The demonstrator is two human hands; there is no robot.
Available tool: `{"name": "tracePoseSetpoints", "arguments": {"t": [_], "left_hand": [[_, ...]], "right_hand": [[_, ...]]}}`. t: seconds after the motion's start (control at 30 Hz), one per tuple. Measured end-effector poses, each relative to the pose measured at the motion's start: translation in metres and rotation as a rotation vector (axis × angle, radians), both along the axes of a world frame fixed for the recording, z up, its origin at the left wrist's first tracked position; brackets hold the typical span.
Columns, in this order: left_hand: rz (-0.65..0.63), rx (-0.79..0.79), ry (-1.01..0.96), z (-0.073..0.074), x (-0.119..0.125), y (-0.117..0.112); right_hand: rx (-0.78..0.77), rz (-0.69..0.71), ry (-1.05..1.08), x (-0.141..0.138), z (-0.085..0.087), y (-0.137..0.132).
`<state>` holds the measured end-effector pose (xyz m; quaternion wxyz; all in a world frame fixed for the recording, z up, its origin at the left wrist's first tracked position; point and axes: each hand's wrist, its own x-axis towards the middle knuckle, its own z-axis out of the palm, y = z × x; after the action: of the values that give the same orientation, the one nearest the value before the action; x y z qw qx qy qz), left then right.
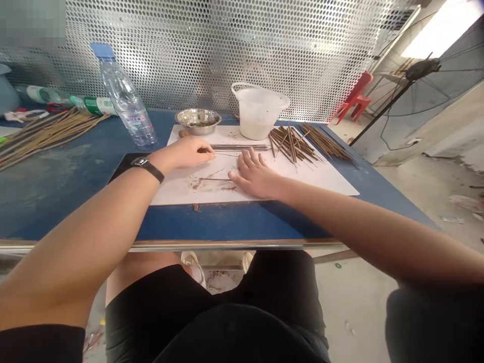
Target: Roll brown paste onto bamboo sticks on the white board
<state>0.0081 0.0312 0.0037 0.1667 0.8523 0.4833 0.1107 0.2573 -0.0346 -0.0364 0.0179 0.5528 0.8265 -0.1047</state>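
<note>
Two bare hands work over a white sheet [177, 194] in the middle of the frame. The left hand [191, 152], a dark-strapped watch [146, 168] at its wrist, sits left of centre, fingers curled and the thumb near the fingertips; I can't tell from here whether anything is pinched between them. The right hand [254, 175], just right of centre, is palm down and flat, its fingers a little spread. A thin brown stick [214, 179] shows at the centre, pointing left from beside the right thumb over a scatter of brown crumbs [197, 185]. Just above, a row of dark sticks [230, 147] lies crosswise between the hands. A loose pile of brown sticks [290, 143] fans out right of centre, near a white bucket [259, 113]. In the upper middle stands a metal bowl [198, 126], and a clear bottle [126, 93] leans in the upper left, all on a blue table [75, 196].
</note>
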Motion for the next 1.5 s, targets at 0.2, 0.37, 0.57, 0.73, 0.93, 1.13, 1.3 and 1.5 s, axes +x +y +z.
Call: {"name": "tracePoseSetpoints", "arguments": {"t": [0.2, 0.37, 0.57, 0.73, 0.93, 1.13, 1.3, 1.5], "left_hand": [[-0.003, -0.012, 0.027, 0.0, 0.0, -0.001], [0.003, -0.01, 0.016, 0.0, 0.0, 0.0], [-0.017, 0.01, 0.029, -0.001, 0.001, 0.002], [0.021, 0.032, 0.069, -0.004, 0.002, 0.006], [-0.017, 0.172, -0.049, -0.009, 0.036, -0.029], [-0.019, 0.182, 0.166, -0.025, 0.111, -0.056], [0.136, 0.018, 0.236, -0.035, 0.133, -0.046], [0.136, -0.009, 0.269, -0.034, 0.127, -0.074]], "right_hand": [[0.045, -0.022, 0.02, 0.0, -0.002, 0.05], [0.027, 0.007, 0.029, 0.005, -0.003, 0.022], [0.075, 0.063, 0.031, 0.016, 0.004, -0.015], [0.106, -0.016, 0.164, 0.024, 0.003, -0.007], [0.222, 0.051, 0.203, 0.053, -0.01, 0.034], [0.448, 0.253, 0.196, 0.078, -0.026, 0.078], [0.397, 0.16, 0.216, 0.064, -0.033, 0.062], [0.4, 0.106, 0.365, 0.065, -0.017, 0.014]]}}
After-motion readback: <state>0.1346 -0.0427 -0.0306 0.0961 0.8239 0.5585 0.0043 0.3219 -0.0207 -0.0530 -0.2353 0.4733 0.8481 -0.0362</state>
